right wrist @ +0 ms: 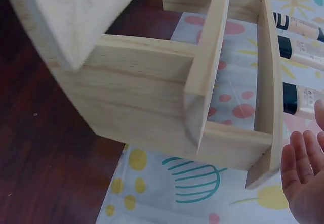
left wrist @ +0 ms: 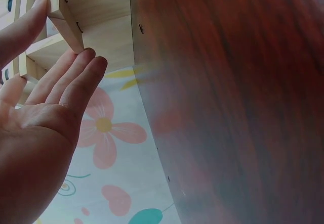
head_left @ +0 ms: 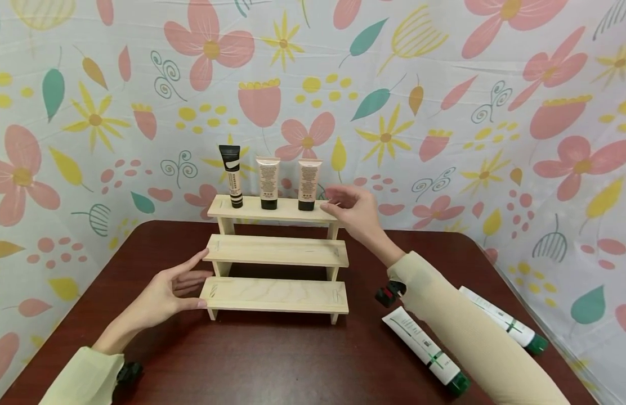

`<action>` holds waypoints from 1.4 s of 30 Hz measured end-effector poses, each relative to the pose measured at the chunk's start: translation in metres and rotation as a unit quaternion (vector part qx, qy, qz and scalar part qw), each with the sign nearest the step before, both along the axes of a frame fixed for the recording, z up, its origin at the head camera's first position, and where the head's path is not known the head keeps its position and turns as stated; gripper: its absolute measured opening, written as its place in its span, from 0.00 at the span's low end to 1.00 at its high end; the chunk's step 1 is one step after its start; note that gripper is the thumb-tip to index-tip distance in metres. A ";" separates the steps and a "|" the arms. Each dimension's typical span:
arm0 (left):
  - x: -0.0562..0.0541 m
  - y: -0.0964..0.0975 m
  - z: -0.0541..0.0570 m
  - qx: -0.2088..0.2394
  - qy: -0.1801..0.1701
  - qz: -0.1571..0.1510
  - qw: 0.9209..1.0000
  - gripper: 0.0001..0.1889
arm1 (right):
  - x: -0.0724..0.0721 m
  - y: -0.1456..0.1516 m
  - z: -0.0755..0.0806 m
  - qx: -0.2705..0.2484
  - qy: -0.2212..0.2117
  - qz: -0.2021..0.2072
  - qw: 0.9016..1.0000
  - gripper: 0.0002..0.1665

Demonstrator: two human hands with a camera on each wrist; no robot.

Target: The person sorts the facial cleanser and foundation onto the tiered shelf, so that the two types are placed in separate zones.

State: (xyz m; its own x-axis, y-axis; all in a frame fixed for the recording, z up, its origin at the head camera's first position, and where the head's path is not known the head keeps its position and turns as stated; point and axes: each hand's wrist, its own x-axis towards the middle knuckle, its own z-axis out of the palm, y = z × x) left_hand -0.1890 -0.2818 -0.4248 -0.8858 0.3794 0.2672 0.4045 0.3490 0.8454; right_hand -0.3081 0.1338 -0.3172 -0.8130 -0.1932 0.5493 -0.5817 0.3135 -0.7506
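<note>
A three-tier wooden display rack [head_left: 280, 250] stands on the table. On its top shelf, from left to right, stand a beige-and-black striped tube [head_left: 234, 177] and two beige tubes [head_left: 269, 179] [head_left: 308, 180] with black caps down. My left hand [head_left: 163, 295] touches the rack's left end, its thumb at the bottom shelf and its index fingertip by the middle one; the fingers look straight in the left wrist view. My right hand [head_left: 357, 215] is at the top shelf's right end beside the rightmost tube, fingers extended and holding nothing in the right wrist view.
Two white tubes with green caps lie on the dark red wooden table [head_left: 252, 365] at the right: one tube [head_left: 421, 346] in front of my right forearm, the other [head_left: 500, 318] partly behind it. A floral cloth [head_left: 303, 84] hangs behind the table.
</note>
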 end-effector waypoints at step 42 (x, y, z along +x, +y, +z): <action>0.000 0.000 0.001 0.009 0.010 -0.022 1.000 0.54 | 0.163 0.166 -0.089 0.145 -0.079 -0.065 0.984 0.14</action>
State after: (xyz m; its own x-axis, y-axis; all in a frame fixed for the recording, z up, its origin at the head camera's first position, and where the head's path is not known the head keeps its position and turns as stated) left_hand -0.1890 -0.2820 -0.4238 -0.8628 0.4127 0.2918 0.4358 0.3150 0.8431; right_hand -0.1450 0.2995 -0.4064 -0.9118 -0.2117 0.3517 -0.4060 0.5920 -0.6962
